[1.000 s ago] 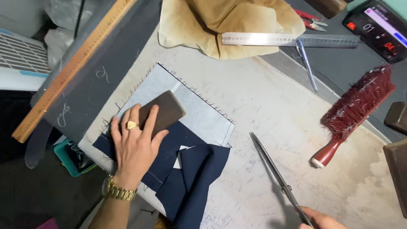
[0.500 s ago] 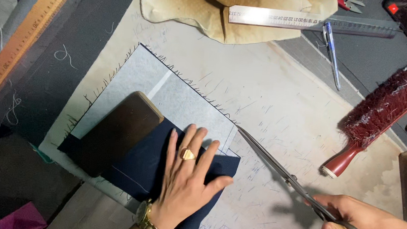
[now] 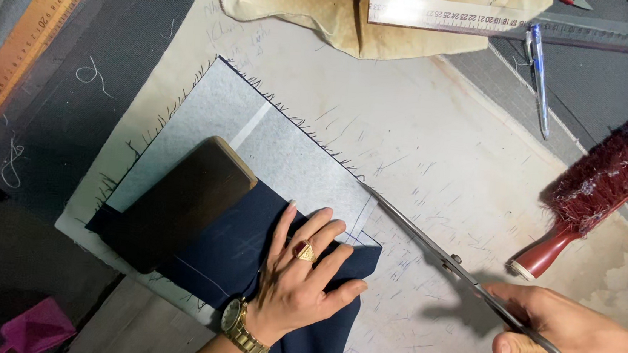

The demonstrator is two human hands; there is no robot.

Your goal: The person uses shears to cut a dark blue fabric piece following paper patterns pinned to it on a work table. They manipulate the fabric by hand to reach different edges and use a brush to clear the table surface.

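Gripping the scissors (image 3: 464, 277), the right hand (image 3: 568, 339) points them at the grey cloth (image 3: 286, 147). Left hand (image 3: 301, 281) lies flat and open on the blue cloth (image 3: 224, 256); pressing down firmly should keep the cut straight.

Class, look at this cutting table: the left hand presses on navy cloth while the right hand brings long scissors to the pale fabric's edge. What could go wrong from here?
1. The left hand lies flat on the navy cloth close to the scissors tips; its fingertips could be nicked.
2. The pale fabric has a frayed edge; blades may snag threads and cut unevenly.
3. The dark block weighs down only one side, so layers might shift.
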